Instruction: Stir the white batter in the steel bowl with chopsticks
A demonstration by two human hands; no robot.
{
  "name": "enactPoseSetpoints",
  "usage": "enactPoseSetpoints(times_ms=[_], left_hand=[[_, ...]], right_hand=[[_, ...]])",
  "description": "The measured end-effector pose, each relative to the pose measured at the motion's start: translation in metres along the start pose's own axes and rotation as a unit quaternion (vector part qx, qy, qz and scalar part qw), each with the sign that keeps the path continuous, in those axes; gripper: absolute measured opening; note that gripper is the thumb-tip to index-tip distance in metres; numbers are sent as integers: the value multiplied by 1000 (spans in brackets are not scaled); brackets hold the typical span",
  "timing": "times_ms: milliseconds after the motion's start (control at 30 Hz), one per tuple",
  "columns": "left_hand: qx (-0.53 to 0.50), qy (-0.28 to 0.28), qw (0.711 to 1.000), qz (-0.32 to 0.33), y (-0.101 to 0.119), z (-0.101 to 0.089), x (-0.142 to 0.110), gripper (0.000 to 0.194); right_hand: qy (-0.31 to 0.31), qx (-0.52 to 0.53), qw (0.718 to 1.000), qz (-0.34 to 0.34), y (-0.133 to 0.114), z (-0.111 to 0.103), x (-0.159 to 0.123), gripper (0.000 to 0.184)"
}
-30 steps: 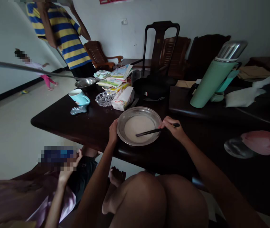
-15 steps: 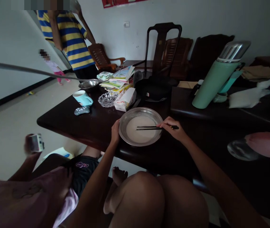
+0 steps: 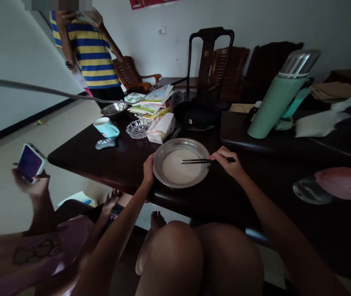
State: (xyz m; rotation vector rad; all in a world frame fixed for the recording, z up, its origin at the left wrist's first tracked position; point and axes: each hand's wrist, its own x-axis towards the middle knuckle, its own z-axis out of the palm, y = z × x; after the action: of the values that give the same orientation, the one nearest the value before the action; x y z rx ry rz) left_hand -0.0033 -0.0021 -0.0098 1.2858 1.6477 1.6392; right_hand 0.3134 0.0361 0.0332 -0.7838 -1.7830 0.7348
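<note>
A round metal bowl [image 3: 163, 150] with pale white batter in it sits on the dark wooden table [image 3: 107, 160] in front of me. My left hand [image 3: 148, 169] grips the bowl's left rim. My right hand [image 3: 227, 161] is closed on a pair of dark chopsticks [image 3: 198, 161], which lie nearly level with their tips over the batter. My bare knees show below the table edge.
Behind the bowl lie a tissue pack [image 3: 161, 128], a glass dish [image 3: 137, 128], a blue mug [image 3: 106, 126], a stack of booklets [image 3: 153, 100] and a black pan [image 3: 198, 114]. A green thermos [image 3: 278, 98] stands at right. A seated person's hand holds a phone [image 3: 30, 162] at left; another person stands behind.
The chopsticks have swung from a slant to nearly level and their tips have shifted across the batter. The person at left has raised the phone higher.
</note>
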Motion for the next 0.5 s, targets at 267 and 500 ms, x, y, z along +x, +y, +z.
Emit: enactPoseSetpoints(times_ms=[267, 500], left_hand=[[18, -16, 1000, 4, 2, -2, 2, 35], [5, -33, 999, -9, -8, -3, 9, 39]], right_hand=[[-38, 41, 998, 14, -3, 3, -2, 39], [42, 33, 998, 17, -2, -8, 2, 46]])
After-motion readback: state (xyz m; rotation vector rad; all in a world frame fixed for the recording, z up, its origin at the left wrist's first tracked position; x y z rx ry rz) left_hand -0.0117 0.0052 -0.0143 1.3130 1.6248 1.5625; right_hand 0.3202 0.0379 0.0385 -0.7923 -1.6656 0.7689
